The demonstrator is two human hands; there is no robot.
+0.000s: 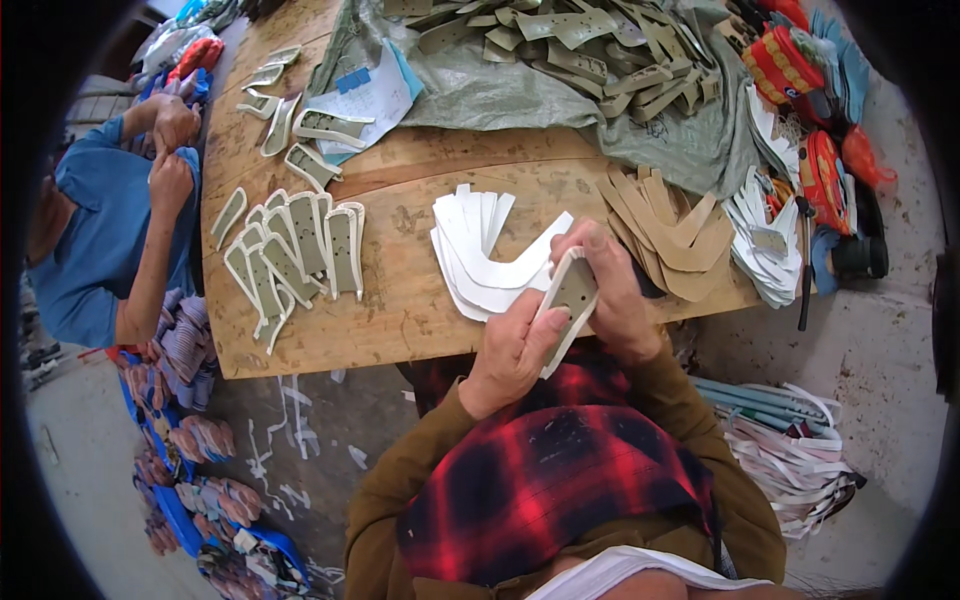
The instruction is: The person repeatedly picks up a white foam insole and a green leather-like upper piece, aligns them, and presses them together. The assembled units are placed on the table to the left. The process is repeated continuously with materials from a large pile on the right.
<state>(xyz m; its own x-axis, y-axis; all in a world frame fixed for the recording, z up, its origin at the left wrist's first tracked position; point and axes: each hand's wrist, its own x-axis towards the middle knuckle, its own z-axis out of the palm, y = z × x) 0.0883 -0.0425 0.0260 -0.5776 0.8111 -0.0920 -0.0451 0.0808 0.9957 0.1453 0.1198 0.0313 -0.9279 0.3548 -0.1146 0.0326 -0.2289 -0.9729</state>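
Between both hands, over the table's near edge, is a grey-green panel with white edging (574, 290) and small dark holes in its face. My left hand (510, 352) grips its lower left side, thumb lying on the face. Around its upper right end my right hand (615, 290) is closed, fingers bent over the white rim. Just beyond the hands lies a fanned stack of white U-shaped pieces (480, 270). To the right of it are brown U-shaped pieces (690, 245). Several similar edged panels (300, 235) lie in a group at the left.
A heap of unedged grey-green pieces (590, 50) rests on a green sheet (520, 105) across the wooden table (385, 330). Papers (370, 100) lie far left. A person in blue (110, 210) sits at the left side. White strips (790, 460) hang low right; bundled gloves (200, 440) stand lower left.
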